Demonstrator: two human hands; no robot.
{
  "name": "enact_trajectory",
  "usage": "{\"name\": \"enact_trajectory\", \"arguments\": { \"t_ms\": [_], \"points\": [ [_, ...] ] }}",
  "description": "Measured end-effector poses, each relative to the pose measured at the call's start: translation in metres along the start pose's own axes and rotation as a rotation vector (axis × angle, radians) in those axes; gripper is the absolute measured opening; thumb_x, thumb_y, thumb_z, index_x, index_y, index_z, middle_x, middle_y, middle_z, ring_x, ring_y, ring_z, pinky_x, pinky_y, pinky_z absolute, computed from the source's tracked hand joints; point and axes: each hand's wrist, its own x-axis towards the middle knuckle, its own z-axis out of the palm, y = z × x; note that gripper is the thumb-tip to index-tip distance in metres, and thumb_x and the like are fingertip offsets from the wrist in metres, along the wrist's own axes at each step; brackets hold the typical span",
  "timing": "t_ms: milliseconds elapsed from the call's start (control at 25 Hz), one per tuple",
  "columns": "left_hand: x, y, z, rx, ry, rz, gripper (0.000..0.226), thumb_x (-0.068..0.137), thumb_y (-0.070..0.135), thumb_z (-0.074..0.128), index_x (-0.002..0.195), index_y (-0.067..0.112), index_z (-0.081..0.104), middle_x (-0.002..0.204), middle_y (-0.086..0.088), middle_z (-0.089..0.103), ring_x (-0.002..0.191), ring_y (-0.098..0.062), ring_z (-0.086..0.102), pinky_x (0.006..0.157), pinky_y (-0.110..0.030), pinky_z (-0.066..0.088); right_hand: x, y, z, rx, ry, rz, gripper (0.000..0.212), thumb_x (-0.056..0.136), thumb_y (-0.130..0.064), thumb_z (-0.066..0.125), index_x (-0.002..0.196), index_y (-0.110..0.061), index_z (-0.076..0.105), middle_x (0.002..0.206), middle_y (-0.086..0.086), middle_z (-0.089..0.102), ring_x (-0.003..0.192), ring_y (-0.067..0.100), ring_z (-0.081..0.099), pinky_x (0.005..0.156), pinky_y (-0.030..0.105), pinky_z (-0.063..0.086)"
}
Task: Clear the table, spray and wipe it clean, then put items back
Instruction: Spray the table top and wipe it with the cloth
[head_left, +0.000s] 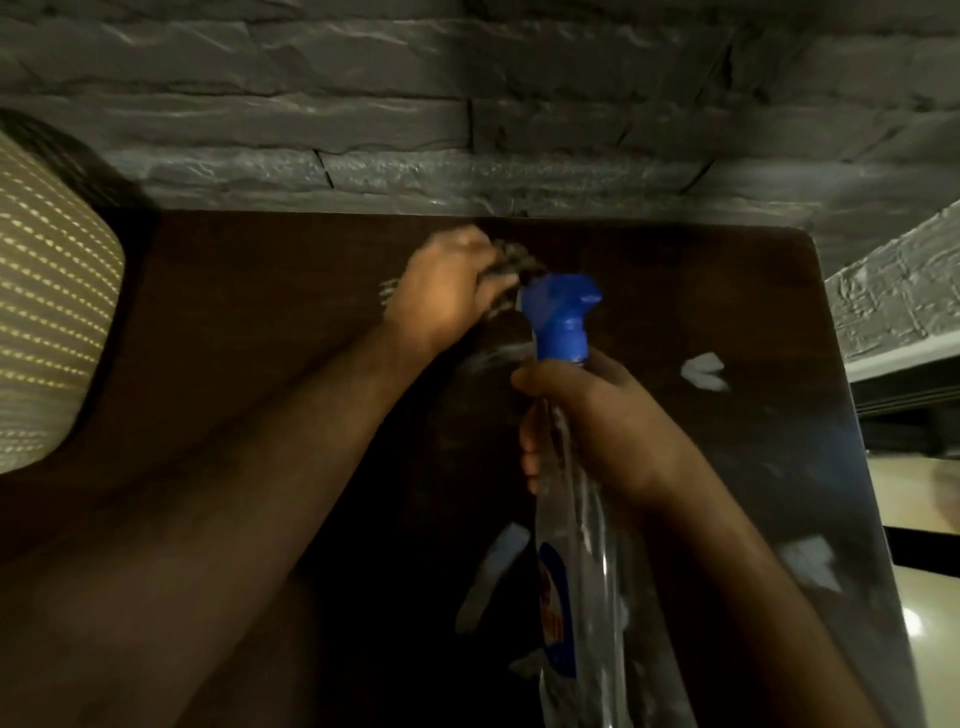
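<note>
The right hand (597, 431) is gripping a clear spray bottle (576, 571), its blue label unreadable; the left hand's (441, 291) fingers are clutching a blurred cloth (511, 265) on the dark tabletop (260, 312).

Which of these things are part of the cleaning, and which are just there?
In use: spray bottle gripped by right hand; striped cloth held by left hand; dark table.
Just there: cushion; stone wall.

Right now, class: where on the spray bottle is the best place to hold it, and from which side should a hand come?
Grip the narrow neck of the spray bottle just below its blue trigger head, coming from the right, as the right hand does.
</note>
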Motion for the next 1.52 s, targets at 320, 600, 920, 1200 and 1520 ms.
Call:
{"name": "enact_trajectory", "arguments": {
  "t_ms": [320, 600, 920, 1200, 1520],
  "points": [
    [0.013, 0.004, -0.002, 0.048, 0.023, -0.170, 0.032, 0.093, 0.034, 0.054, 0.104, 0.007, 0.066, 0.107, -0.010, 0.060, 0.097, -0.025, 0.056, 0.084, -0.032, 0.042, -0.009, 0.008, -0.005, 0.051, -0.050, 0.020, 0.047, 0.076, -0.028, 0.066, 0.121, -0.022, 0.049, 0.067, 0.009, 0.061, 0.057, 0.024, 0.057, 0.057, 0.035, 0.051],
    [0.015, -0.036, -0.021, 0.057, 0.118, -0.271, 0.035, 0.094, 0.033, 0.056, 0.105, 0.001, 0.065, 0.104, -0.015, 0.061, 0.095, -0.029, 0.056, 0.082, -0.035, 0.042, -0.028, 0.015, -0.003, 0.096, -0.006, 0.060, 0.031, 0.085, -0.020, 0.064, 0.114, -0.024, 0.053, 0.066, 0.006, 0.062, 0.058, 0.022, 0.057, 0.058, 0.035, 0.050],
    [-0.006, 0.001, -0.007, -0.013, -0.001, -0.148, 0.035, 0.094, 0.039, 0.053, 0.107, 0.008, 0.066, 0.110, -0.004, 0.058, 0.096, -0.014, 0.053, 0.081, -0.025, 0.039, -0.031, 0.029, 0.013, 0.080, 0.025, 0.076, 0.032, 0.086, -0.024, 0.064, 0.116, -0.026, 0.054, 0.067, 0.007, 0.063, 0.060, 0.022, 0.058, 0.059, 0.035, 0.051],
    [-0.047, -0.032, -0.025, 0.022, 0.069, -0.199, 0.032, 0.091, 0.031, 0.059, 0.110, 0.007, 0.068, 0.104, -0.010, 0.062, 0.095, -0.026, 0.058, 0.082, -0.030, 0.042, -0.041, 0.030, 0.008, 0.077, -0.011, 0.059, 0.034, 0.084, -0.020, 0.066, 0.116, -0.023, 0.053, 0.067, 0.010, 0.060, 0.058, 0.023, 0.055, 0.061, 0.036, 0.048],
    [-0.114, 0.029, -0.017, -0.087, -0.051, -0.005, 0.029, 0.086, 0.031, 0.054, 0.102, 0.011, 0.070, 0.103, -0.004, 0.063, 0.095, -0.016, 0.054, 0.083, -0.023, 0.040, -0.052, 0.029, 0.001, 0.116, -0.045, 0.091, 0.035, 0.084, -0.020, 0.067, 0.116, -0.024, 0.052, 0.066, 0.006, 0.063, 0.058, 0.021, 0.057, 0.058, 0.033, 0.050]
  ]
}}
